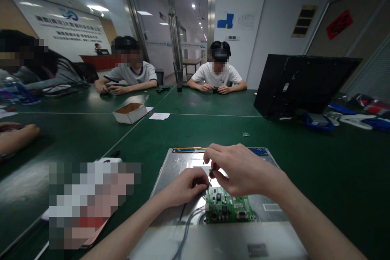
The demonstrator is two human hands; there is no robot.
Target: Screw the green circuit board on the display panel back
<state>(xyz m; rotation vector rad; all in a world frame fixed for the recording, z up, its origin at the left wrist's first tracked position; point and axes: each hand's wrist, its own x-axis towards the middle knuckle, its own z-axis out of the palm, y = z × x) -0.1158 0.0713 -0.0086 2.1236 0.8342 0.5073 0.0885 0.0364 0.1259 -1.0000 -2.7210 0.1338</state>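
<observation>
Above the green board, right hand (pixel 233 168) arched palm-down.

bare hands (pixel 239 168), bare forearms (pixel 307 207)

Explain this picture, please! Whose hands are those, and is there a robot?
There is no robot here. This one picture comes from a camera on a person's head, looking forward and down at their own bare hands. The right hand holds a red-and-black screwdriver, thin end down. The left hand has its fingertips near that end; whether they pinch something is hard to see. Below them, a flat metal panel with a green circuit board lies on the green table. Farther off are an open box and a big black monitor.
</observation>
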